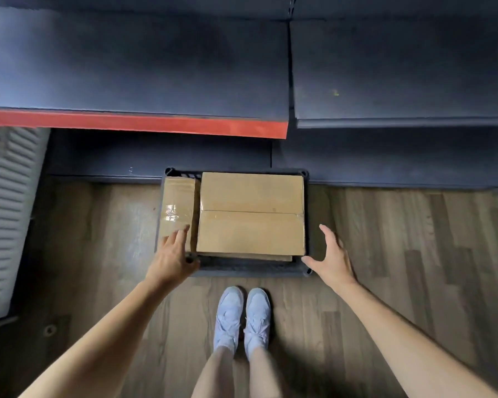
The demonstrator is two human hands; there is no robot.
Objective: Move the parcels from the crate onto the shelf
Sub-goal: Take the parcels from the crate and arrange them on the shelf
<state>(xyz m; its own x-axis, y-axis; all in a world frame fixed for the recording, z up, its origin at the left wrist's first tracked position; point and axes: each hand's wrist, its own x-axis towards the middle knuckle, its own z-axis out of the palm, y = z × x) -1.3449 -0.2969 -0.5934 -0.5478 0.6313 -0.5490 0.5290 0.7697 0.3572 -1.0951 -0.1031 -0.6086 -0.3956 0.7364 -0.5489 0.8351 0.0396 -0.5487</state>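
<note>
A dark plastic crate stands on the wooden floor in front of my feet. A large flat cardboard parcel lies on top inside it, with another parcel's edge showing beneath. A narrow taped parcel stands at the crate's left side. My left hand hovers open over the crate's near-left corner, fingertips at the narrow parcel. My right hand is open beside the crate's right wall, thumb near the corner. Neither hand holds anything. A dark shelf with a red front edge lies beyond the crate.
A second dark shelf board sits to the right of the first, with a lower dark ledge under both, right behind the crate. A ribbed grey object stands at the far left. My two light shoes are just behind the crate.
</note>
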